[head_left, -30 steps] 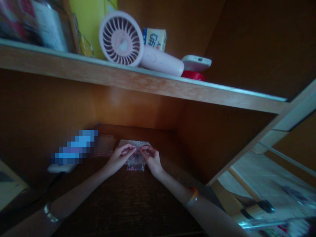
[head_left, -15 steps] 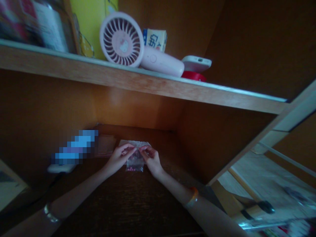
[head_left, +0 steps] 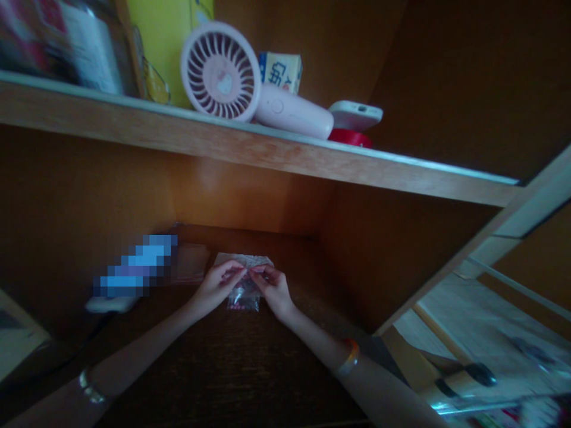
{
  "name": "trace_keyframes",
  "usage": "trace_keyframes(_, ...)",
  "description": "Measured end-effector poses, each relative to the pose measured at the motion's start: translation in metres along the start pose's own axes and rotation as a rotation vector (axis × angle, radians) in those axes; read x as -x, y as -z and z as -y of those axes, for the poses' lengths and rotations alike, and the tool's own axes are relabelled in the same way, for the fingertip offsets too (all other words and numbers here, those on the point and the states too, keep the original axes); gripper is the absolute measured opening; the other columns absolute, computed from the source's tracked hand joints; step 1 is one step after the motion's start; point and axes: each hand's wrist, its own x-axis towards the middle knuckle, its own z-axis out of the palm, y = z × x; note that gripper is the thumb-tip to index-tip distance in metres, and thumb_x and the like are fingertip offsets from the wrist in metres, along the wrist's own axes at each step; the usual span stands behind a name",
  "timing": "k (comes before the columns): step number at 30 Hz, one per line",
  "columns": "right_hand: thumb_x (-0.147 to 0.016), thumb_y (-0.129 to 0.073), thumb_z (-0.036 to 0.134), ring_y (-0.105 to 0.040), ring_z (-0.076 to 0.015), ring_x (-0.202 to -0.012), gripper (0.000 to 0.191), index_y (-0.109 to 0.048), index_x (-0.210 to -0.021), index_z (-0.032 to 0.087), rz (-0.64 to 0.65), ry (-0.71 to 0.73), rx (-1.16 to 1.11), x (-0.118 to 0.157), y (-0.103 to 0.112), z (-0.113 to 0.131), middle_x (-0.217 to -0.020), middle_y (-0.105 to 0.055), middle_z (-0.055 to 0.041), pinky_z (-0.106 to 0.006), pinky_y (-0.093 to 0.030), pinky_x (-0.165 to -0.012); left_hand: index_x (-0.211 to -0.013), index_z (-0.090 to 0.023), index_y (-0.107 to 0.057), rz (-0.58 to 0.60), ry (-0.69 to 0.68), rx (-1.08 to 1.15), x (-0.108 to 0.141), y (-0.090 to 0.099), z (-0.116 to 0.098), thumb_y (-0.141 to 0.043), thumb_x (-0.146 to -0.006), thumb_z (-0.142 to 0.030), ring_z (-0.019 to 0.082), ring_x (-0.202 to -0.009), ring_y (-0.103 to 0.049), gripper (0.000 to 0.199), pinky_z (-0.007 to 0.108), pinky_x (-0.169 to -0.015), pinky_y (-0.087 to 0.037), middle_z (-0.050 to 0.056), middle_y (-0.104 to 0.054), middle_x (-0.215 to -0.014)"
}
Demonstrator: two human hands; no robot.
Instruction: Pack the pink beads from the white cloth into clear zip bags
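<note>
My left hand (head_left: 223,279) and my right hand (head_left: 273,286) meet fingertip to fingertip over the dark wooden desktop. Both are closed in a pinch, and whatever sits between the fingertips is too small to make out. Just below and between them lies a small clear plastic bag (head_left: 243,302) with several pink beads showing near its lower edge. Behind the fingers a pale, whitish sheet or packet (head_left: 245,259) is partly covered by the hands.
To the left are a blurred-out lit screen (head_left: 138,267) on a white base with a cable, and a flat pinkish clear packet (head_left: 191,263). Overhead runs a shelf (head_left: 267,151) carrying a pink handheld fan (head_left: 294,113), a small carton (head_left: 282,71) and a white phone (head_left: 355,114).
My fingertips have come slightly closer together, the right ones shifting a little left. The rest of the scene stays put.
</note>
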Motion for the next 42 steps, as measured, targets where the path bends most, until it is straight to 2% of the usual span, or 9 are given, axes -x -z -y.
trace_keyframes(5, -0.075, -0.065, 0.036, -0.060, -0.0150, -0.068, 0.018, -0.067, -0.078, 0.019, 0.009, 0.020, 0.031, 0.000, 0.001, -0.001, -0.076, -0.066, -0.0029, -0.029, -0.048, -0.066, -0.082, -0.014, -0.059, -0.007, -0.018, -0.030, 0.002, -0.001, -0.004, -0.052, -0.080, -0.035, 0.016, -0.077, -0.061, 0.021, 0.027, -0.070, -0.049, 0.003, -0.063, -0.079)
trace_keyframes(14, -0.070, -0.069, 0.037, -0.061, -0.0153, -0.066, 0.019, -0.067, -0.075, 0.018, -0.009, -0.052, -0.009, -0.001, 0.001, 0.000, -0.074, -0.067, -0.0035, -0.030, -0.049, -0.065, -0.082, -0.014, -0.061, -0.014, -0.041, -0.027, 0.002, -0.001, -0.003, -0.053, -0.080, -0.031, 0.016, -0.078, -0.063, 0.018, 0.027, -0.072, -0.051, 0.004, -0.066, -0.081)
trace_keyframes(20, -0.069, -0.071, 0.035, -0.060, -0.0145, -0.066, 0.018, -0.067, -0.076, 0.019, -0.015, -0.040, -0.047, -0.001, 0.001, -0.001, -0.074, -0.066, -0.0027, -0.029, -0.048, -0.064, -0.082, -0.015, -0.062, -0.039, -0.026, 0.018, 0.003, -0.002, -0.004, -0.054, -0.080, -0.032, 0.015, -0.072, -0.065, 0.019, 0.025, -0.065, -0.053, 0.004, -0.069, -0.078)
trace_keyframes(24, -0.067, -0.072, 0.034, -0.058, -0.0137, -0.064, 0.018, -0.065, -0.075, 0.018, -0.021, -0.029, -0.041, -0.001, 0.001, -0.003, -0.073, -0.065, -0.0021, -0.028, -0.047, -0.063, -0.083, -0.015, -0.064, -0.059, -0.036, -0.028, 0.004, -0.003, -0.004, -0.053, -0.080, -0.033, 0.016, -0.071, -0.065, 0.021, 0.025, -0.065, -0.053, 0.004, -0.070, -0.078)
trace_keyframes(32, -0.075, -0.063, 0.035, -0.053, -0.0126, -0.064, 0.018, -0.056, -0.072, 0.019, 0.055, 0.076, 0.033, 0.006, -0.002, 0.006, -0.070, -0.056, 0.0012, -0.026, -0.044, -0.062, -0.087, -0.016, -0.067, -0.050, -0.091, -0.069, 0.005, -0.003, -0.008, -0.051, -0.082, -0.031, 0.017, -0.080, -0.066, 0.023, 0.027, -0.073, -0.053, 0.006, -0.072, -0.086)
trace_keyframes(42, -0.079, -0.052, 0.035, -0.047, -0.0119, -0.057, 0.021, -0.052, -0.065, 0.019, 0.094, 0.094, 0.165, 0.011, -0.004, 0.017, -0.061, -0.051, 0.0015, -0.024, -0.039, -0.055, -0.085, -0.015, -0.067, -0.033, -0.133, -0.117, 0.004, -0.004, -0.005, -0.048, -0.082, -0.031, 0.018, -0.074, -0.067, 0.025, 0.026, -0.066, -0.053, 0.005, -0.072, -0.082)
